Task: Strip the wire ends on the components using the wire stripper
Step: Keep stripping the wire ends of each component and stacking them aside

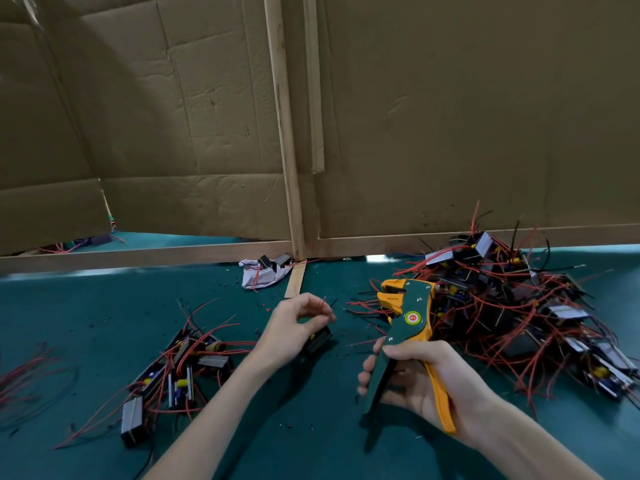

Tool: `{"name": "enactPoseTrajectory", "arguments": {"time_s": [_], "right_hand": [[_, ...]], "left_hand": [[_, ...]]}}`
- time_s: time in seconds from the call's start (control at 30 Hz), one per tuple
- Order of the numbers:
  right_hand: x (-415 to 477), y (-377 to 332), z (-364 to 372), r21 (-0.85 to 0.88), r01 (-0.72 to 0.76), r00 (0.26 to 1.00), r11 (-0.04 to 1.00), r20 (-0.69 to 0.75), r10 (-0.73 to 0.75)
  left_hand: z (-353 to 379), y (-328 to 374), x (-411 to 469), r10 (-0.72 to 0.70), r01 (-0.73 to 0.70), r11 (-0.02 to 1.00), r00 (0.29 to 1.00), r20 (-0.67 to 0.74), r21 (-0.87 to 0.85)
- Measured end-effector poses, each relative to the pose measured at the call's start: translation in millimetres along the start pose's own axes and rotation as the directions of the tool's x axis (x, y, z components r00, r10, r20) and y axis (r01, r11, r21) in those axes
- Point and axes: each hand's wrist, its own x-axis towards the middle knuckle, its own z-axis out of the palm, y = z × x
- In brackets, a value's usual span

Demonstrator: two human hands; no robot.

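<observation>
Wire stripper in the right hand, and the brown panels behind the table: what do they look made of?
Green-and-orange wire stripper: smooth, matte moulded shells, probably plastic, perhaps over metal; small silver fasteners show on the green side. Brown wall panels: dull corrugated cardboard, creased and dented, edged by pale wooden strips.

Green table mat (pixel 104 306): lying across the whole near area, running under everything.
Left cardboard sheet (pixel 156 116): standing at the far edge, creased, its lower left flap hanging loose.
Right cardboard sheet (pixel 467 116): standing beside it, flatter.
Upright wooden strip (pixel 282 116): rising between the two sheets.
Horizontal wooden rail (pixel 138 254): running along the left sheet's bottom.
White crumpled bag (pixel 258 277): sitting near the upright's foot.
</observation>
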Motion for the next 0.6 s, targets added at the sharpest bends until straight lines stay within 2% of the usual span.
{"name": "enactPoseTrajectory", "arguments": {"time_s": [0.07,0.23,0.43,0.6], "right_hand": [[0.6,-0.4,-0.5,-0.007,0.003,1.000,1.000,0.002,-0.003],[2.5,-2.1,-5.4,-0.072,0.010,0.999,0.997,0.051,-0.006],[4.3,-7.5,-9.6,-0.263,0.079,0.969,0.961,0.245,-0.013],[3.6,-6.8,-9.8,-0.295,0.119,0.939,0.948,0.345,-0.011]], "left_hand": [[1.4,-0.1,0.3,-0.014,0.014,1.000,0.999,-0.035,-0.005],[-6.9,23.1,2.2,-0.009,0.010,0.980,1.000,0.004,-0.197],[-18.1,64.2,-4.6,0.095,-0.077,0.969,0.993,0.067,-0.236],[-17.1,77.4,-8.9,0.109,-0.085,0.961,0.991,0.078,-0.263]]}}
